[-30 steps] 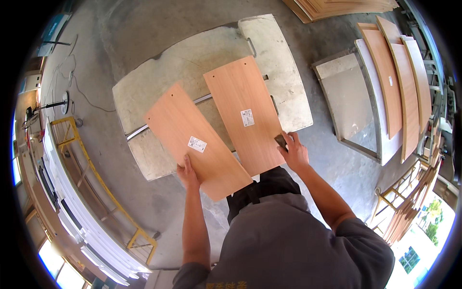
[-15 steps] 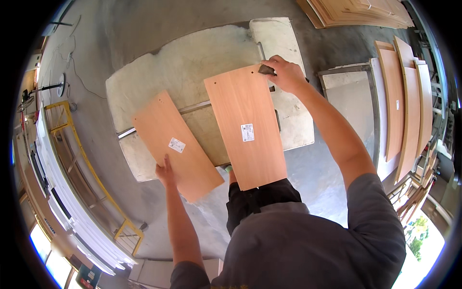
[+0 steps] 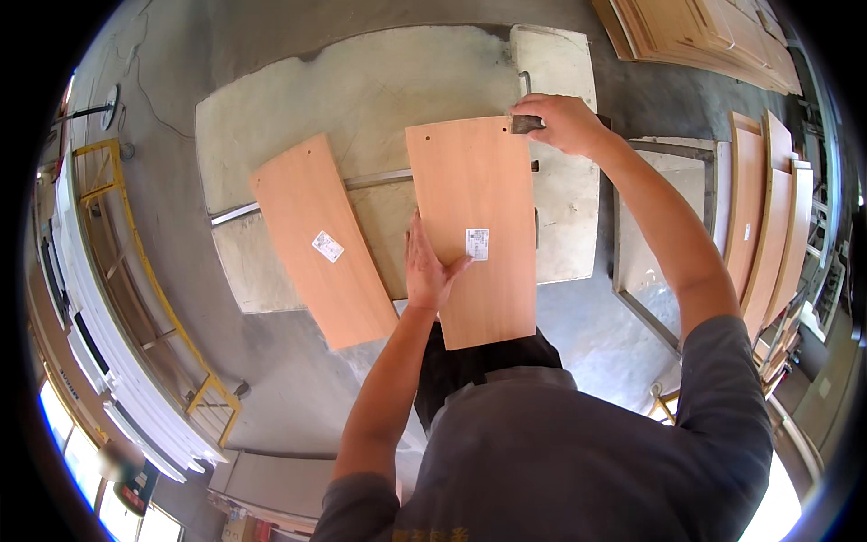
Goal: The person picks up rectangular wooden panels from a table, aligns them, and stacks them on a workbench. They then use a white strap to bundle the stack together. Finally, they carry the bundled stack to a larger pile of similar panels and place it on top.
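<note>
Since half a second ago, left hand [image 3: 432,269] has left the left panel [image 3: 322,240] and come over flat onto the right panel [image 3: 479,237], fingers spread and open, gripping nothing, just pressing down by the white label [image 3: 477,243]. Right hand [image 3: 560,122] stays at the panel's far right corner, about 1 o'clock, fingers curled shut over a small dark tool [image 3: 524,124]; exact kind cannot be told. Flat palm likely pins the board so it won't slide while the corner is worked. Right panel lies lengthwise 12-to-6 on the bench [image 3: 361,90], its near end overhanging the bench edge toward the person. Left panel sits at 10 o'clock, tilted, apart from the right one, near end also overhanging. A metal rail [image 3: 379,179] runs under both. Open bench at 11–12 o'clock; bare concrete floor [image 3: 271,379] at 7. More panels [image 3: 768,217] lean at 3 o'clock, well apart.
</note>
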Demonstrator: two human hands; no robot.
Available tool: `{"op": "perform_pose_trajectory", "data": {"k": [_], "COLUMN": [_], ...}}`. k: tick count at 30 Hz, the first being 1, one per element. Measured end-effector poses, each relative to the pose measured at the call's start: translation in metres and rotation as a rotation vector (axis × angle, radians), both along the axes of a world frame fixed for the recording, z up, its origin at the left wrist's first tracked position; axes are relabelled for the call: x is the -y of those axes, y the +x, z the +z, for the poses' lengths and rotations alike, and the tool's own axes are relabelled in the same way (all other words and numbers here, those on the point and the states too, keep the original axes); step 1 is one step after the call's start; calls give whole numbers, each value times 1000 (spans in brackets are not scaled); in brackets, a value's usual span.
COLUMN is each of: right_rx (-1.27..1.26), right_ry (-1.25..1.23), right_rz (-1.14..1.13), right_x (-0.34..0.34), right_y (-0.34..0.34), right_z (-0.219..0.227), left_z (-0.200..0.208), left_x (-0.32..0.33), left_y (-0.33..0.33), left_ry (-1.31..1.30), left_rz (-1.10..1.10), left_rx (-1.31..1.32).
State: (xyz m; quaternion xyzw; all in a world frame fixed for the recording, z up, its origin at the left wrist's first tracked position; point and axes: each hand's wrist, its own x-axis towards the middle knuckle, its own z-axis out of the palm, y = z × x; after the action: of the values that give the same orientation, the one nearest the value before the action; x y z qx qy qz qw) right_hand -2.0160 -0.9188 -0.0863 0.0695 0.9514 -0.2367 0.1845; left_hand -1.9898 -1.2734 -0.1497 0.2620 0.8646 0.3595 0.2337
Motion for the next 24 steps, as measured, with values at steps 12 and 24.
{"op": "perform_pose_trajectory", "data": {"k": [12, 24], "right_rx": [17, -518], "right_ry": [25, -372], "right_rz": [109, -333], "right_x": [49, 117], "right_y": [-47, -74], "right_z": [-3, -10], "left_z": [3, -2], "left_x": [-2, 4], "left_y": [-3, 3], "left_ry": [23, 61], "left_rz": [11, 21], "left_rx": [25, -16]}}
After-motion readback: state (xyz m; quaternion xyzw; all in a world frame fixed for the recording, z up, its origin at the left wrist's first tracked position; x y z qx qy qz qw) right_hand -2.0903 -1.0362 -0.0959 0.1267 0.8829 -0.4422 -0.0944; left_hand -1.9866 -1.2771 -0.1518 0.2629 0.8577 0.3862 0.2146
